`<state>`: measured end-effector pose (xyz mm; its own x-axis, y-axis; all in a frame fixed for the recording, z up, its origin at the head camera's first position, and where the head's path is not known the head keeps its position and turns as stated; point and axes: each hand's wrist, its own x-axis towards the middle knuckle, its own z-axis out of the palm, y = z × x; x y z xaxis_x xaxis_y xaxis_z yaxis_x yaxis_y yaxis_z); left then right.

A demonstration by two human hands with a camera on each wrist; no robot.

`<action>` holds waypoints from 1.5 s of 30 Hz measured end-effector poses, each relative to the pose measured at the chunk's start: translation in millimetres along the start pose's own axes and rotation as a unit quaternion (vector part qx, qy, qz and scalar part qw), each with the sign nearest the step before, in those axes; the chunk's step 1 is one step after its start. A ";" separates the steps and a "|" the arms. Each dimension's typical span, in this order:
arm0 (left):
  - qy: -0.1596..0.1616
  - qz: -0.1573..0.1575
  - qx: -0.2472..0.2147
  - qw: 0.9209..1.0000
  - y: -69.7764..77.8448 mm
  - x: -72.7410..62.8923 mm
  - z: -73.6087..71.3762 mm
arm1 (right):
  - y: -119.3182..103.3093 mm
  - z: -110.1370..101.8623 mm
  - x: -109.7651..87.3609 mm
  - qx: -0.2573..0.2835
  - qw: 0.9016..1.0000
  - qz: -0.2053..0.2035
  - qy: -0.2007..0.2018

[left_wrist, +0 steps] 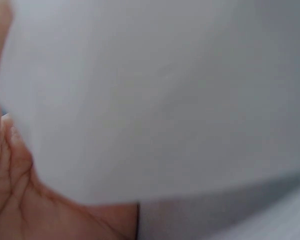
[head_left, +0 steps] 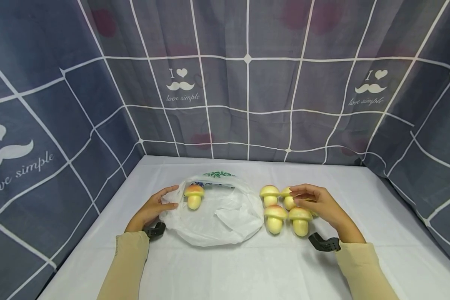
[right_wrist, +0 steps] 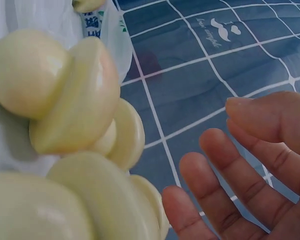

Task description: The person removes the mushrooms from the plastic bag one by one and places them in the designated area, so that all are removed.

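A white plastic bag (head_left: 225, 227) with green and blue print lies with its mouth spread wide. At its left rim my left hand (head_left: 155, 208) holds the bag, fingers and thumb apart along the edge. White plastic fills most of the left wrist view and hides part of that hand (left_wrist: 35, 212). One toy mushroom (head_left: 193, 197), yellow with an orange-tinged cap, lies within the bag's mouth. Right of the bag, several similar mushrooms (head_left: 275, 218) sit grouped together. Over the group's right side is my right hand (head_left: 316, 204), fingers loosely bent, with nothing in its grasp.
A white cloth (head_left: 225, 275) covers the table. Dark checked curtains (head_left: 270, 83) with white lines enclose the back and both sides. Black wrist devices (head_left: 324, 243) sit at both cuffs.
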<state>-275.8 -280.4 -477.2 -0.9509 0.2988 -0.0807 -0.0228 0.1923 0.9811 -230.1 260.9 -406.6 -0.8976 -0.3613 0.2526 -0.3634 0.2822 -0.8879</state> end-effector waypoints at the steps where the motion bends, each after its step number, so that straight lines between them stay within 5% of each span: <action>1: -0.001 0.001 -0.002 1.000 -0.5 0.1 -0.2 | -1.2 1.7 1.1 -0.002 1.000 0.004 0.001; 23: -0.002 -0.002 -0.011 1.000 1.0 -1.0 0.4 | -2.7 38.8 26.9 0.004 1.000 -0.004 -0.004; 45: 0.013 0.004 0.026 1.000 0.0 -0.6 -0.7 | -4.1 68.8 44.6 0.029 0.999 -0.003 -0.035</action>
<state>-275.5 -281.3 -477.1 -0.9588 0.2761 -0.0667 0.0012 0.2388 0.9711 -251.5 182.5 -418.2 -0.8755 -0.4240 0.2319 -0.3511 0.2282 -0.9081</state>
